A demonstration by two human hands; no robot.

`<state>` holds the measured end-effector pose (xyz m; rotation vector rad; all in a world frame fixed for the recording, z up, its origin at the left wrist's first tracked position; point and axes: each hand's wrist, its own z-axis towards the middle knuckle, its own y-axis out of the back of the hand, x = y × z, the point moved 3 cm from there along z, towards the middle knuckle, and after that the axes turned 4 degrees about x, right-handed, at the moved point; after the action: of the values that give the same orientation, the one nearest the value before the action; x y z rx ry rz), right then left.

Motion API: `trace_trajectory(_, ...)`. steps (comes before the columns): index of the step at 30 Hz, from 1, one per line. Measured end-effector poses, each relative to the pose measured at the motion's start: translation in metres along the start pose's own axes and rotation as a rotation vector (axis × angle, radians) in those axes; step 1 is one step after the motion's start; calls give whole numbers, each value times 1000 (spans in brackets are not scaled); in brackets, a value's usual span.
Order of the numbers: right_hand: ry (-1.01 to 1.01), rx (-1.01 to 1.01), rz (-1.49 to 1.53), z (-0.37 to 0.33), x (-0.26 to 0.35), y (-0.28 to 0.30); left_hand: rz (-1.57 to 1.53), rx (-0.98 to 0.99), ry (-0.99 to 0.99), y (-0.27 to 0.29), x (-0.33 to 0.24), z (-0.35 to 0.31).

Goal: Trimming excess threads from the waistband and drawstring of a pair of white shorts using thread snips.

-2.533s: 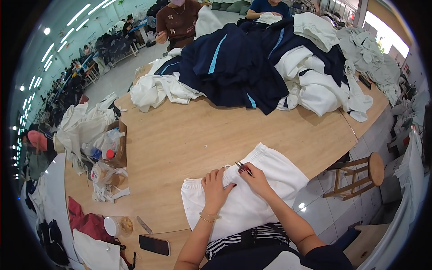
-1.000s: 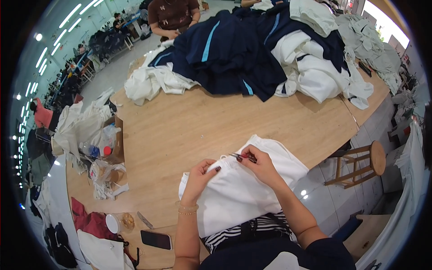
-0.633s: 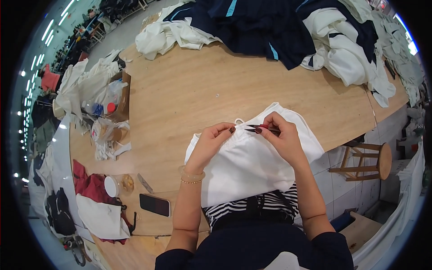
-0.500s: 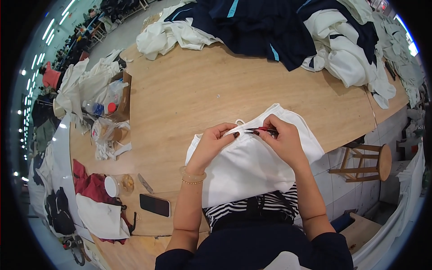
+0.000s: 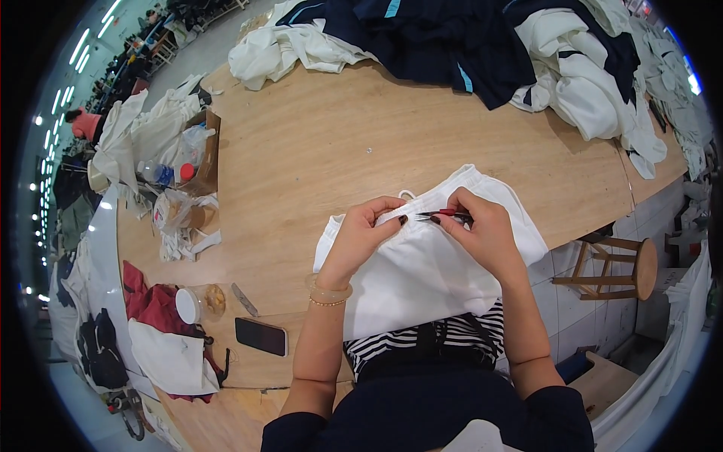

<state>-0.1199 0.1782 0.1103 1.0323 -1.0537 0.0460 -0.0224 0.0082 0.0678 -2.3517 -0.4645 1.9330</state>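
Observation:
A white garment with a gathered waistband and a loop of drawcord lies over the table's near edge and hangs toward my lap. My left hand pinches the waistband between thumb and fingers. Small thread snips with red on the handle are in my right hand, closed around them. Their pointed blades aim left, close to the fabric by my left fingertips. Whether the blades touch a thread is too small to tell.
A black phone, a knife-like blade and a clear jar lie at the left. Behind them stands a cardboard box with bottles. Navy and white clothes are heaped at the far edge. A wooden stool stands right.
The view has shifted slightly. The snips' blades sit a little farther from my left fingertips than before. Both hands keep their hold.

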Motion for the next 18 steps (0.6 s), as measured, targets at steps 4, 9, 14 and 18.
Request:
trace_trajectory(4,13,3,2,1,2,-2,107,-11,-4,-3,-5,-3)
trace_trajectory(9,-21,35,172,2,-2,-6,139,-5,-24,-4,-6,-4)
trace_trajectory(14,-98,92,519,3,-21,-18,63,39,-8,-3,-6,-4)
trace_trajectory(18,-144,115,742,2,-20,-20,116,74,8,-6,-9,-5)
